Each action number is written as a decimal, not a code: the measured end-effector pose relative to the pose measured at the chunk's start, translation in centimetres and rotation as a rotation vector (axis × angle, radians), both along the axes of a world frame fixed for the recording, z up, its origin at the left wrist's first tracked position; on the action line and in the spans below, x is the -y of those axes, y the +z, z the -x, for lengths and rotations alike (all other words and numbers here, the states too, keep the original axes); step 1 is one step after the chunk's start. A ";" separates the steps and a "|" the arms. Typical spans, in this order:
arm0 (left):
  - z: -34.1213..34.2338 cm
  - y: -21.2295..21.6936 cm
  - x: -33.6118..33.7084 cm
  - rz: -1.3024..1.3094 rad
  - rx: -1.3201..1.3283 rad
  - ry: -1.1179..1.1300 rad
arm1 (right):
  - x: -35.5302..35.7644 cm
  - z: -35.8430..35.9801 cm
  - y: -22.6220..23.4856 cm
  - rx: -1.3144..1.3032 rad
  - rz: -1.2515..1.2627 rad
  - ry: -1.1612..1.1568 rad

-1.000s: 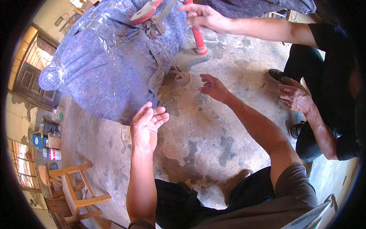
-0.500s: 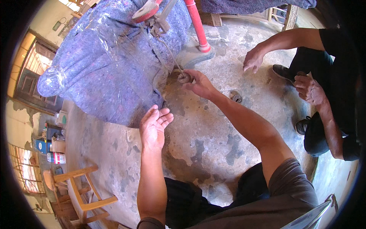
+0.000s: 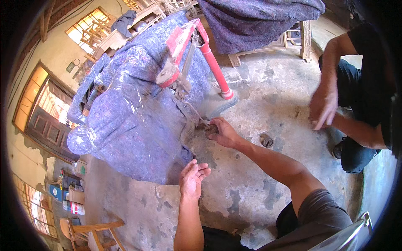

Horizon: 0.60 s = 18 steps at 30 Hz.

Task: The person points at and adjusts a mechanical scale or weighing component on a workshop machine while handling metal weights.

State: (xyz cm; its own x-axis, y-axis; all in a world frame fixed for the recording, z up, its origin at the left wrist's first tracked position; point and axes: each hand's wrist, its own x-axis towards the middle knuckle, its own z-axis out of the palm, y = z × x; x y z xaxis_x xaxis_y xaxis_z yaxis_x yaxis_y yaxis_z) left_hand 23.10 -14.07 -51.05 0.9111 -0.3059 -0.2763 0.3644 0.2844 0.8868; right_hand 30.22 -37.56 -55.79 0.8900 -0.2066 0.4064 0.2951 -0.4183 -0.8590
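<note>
A large bundle wrapped in blue-purple felt blanket and clear film [image 3: 138,113] fills the space ahead and left. A red metal frame with a tubular leg [image 3: 214,69] stands against its right side. From it a thin cord [image 3: 193,109] runs down to the floor. My right hand [image 3: 225,133] is closed at the cord's lower end, around a small, round, grey-brown piece [image 3: 210,129] mostly hidden by the fingers. Below the bundle's near edge, my left hand [image 3: 194,180] is held palm up, fingers loosely curled and apart, holding nothing.
A small round metal piece [image 3: 266,141] lies on the concrete floor [image 3: 268,96] beside my right forearm. At the right a co-worker crouches, hands [image 3: 324,104] close together. Wooden furniture under a blanket [image 3: 259,21] stands behind; a wooden chair [image 3: 94,230] is at lower left.
My view has tilted, so the scene sits lower and more to the right. The co-worker's raised arm has drawn back, bringing both hands together. My right hand still grips the small piece.
</note>
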 end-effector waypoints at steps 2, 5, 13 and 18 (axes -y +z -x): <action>0.0 0.2 0.1 -0.039 0.006 0.009 | 0.0 0.3 0.5 0.035 0.020 -0.031; 0.1 0.0 0.1 -0.078 0.034 -0.003 | 0.6 0.6 0.4 0.013 0.001 -0.045; 0.5 -0.2 0.1 -0.166 0.066 0.030 | 1.8 1.3 1.0 -0.042 -0.008 0.012; 0.7 -0.3 0.1 -0.267 0.098 0.058 | 3.5 -0.3 0.1 -0.071 0.029 -0.044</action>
State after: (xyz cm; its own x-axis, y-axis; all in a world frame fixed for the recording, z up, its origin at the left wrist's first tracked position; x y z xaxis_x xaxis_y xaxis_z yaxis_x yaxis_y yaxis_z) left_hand 22.41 -14.16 -51.34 0.9513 -0.1806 -0.2499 0.2634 0.0545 0.9631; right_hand 30.52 -41.04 -55.66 0.9071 -0.2354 0.3488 0.2147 -0.4542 -0.8647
